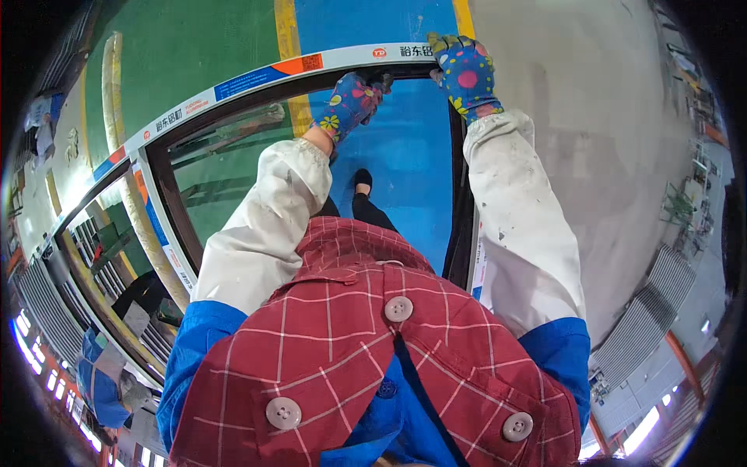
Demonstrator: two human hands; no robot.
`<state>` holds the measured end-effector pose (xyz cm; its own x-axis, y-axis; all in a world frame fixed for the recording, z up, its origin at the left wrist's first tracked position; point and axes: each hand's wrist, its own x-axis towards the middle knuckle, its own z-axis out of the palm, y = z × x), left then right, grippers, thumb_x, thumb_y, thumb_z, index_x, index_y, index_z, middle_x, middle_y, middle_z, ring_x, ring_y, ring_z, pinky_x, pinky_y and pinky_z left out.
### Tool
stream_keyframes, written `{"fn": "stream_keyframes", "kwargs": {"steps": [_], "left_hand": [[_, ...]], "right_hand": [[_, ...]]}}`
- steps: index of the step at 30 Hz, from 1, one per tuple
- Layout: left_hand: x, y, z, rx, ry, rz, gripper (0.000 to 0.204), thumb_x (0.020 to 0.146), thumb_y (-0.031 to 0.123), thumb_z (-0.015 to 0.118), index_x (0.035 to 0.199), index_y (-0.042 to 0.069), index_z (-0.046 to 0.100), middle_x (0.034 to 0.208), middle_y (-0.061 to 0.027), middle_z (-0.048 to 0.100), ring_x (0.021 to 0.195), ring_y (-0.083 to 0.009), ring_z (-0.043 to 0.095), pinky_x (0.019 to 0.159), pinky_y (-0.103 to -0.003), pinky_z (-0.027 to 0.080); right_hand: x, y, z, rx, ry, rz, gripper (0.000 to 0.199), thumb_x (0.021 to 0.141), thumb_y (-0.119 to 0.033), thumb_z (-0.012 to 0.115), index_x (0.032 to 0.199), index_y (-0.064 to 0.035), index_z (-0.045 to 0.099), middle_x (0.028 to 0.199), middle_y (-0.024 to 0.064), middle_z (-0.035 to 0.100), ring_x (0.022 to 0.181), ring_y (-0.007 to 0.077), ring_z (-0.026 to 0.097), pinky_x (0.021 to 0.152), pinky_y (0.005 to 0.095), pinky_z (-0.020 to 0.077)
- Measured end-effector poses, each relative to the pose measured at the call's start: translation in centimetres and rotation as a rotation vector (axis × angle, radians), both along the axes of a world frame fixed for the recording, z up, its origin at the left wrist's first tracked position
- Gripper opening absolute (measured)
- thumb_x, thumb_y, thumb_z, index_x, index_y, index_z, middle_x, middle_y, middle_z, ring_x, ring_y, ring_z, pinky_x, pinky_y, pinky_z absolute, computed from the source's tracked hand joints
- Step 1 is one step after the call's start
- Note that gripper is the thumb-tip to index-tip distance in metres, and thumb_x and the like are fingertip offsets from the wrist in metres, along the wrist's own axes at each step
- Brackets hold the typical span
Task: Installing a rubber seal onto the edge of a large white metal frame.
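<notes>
The floor (560,156) is brightly lit, with white glare at left, while straight edges are bowed and softened toward the blackened circular rim, where bright strips (36,352), possibly windows, are blown out.

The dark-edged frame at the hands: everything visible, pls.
The frame looks like dark metal, faced with white film printed in orange and blue. A divider bar separates two openings; blue and green floor shows through the larger. The right hand grips the far bar's right end; the left hand is at its inner edge, contact unclear. Tilt unclear.
</notes>
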<state>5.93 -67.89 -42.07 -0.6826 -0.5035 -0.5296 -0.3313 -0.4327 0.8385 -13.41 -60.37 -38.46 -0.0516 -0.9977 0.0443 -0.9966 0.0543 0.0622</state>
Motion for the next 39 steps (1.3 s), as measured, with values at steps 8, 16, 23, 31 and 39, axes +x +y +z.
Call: {"fn": "stream_keyframes", "kwargs": {"steps": [8,16,23,31,39], "left_hand": [[2.5,-1.0,-1.2,0.049,0.063,-0.215,0.019,0.083,0.019,0.056,0.092,0.003,0.061,0.067,-0.005,0.058,0.048,-0.0145,0.052,0.045,-0.03,0.043],[21.3,5.3,-1.2,-0.838,-0.363,-0.624,0.016,0.079,0.018,0.058,0.091,0.008,0.062,0.07,-0.0095,0.061,0.061,-0.0257,0.058,0.06,-0.037,0.046],[23.4,9.0,11.8,-1.26,-0.536,-0.181,0.018,0.074,0.017,0.057,0.091,0.013,0.063,0.074,-0.0105,0.06,0.072,-0.0355,0.057,0.069,-0.041,0.046],[32.0,11.0,15.7,-1.04,-0.431,0.559,0.067,0.064,0.006,0.07,0.125,0.009,0.045,0.123,-0.0136,0.048,0.114,-0.0261,0.046,0.092,-0.037,0.04],[30.2,10.8,15.3,-0.104,0.351,0.38,0.073,0.075,0.022,0.069,0.134,0.004,0.03,0.085,-0.0056,0.057,0.07,-0.0132,0.058,0.058,-0.023,0.045]], "right_hand": [[1.5,-0.8,0.7,-0.083,0.024,0.076,0.054,0.067,-0.026,0.068,0.116,-0.0115,0.053,0.104,0.0061,0.058,0.098,0.0237,0.053,0.085,0.0371,0.0396],[0.6,-1.2,-0.1,-0.024,-0.143,0.019,0.056,0.061,-0.024,0.074,0.113,-0.0118,0.057,0.104,0.0092,0.061,0.101,0.0257,0.055,0.09,0.0385,0.0401],[18.8,-1.6,3.9,0.294,-0.61,0.789,0.056,0.067,-0.043,0.069,0.107,-0.0054,0.059,0.104,0.0161,0.059,0.098,0.0284,0.056,0.082,0.04,0.0411],[21.3,-1.2,9.3,0.182,-0.972,0.601,0.033,0.078,-0.012,0.064,0.109,-0.0068,0.059,0.083,0.013,0.065,0.068,0.0216,0.062,0.06,0.0312,0.0471],[20.7,-6.8,7.0,-0.021,-1.456,0.642,0.027,0.088,-0.01,0.053,0.113,-0.0015,0.055,0.092,0.0069,0.063,0.083,0.0133,0.057,0.071,0.0284,0.0447]]}}
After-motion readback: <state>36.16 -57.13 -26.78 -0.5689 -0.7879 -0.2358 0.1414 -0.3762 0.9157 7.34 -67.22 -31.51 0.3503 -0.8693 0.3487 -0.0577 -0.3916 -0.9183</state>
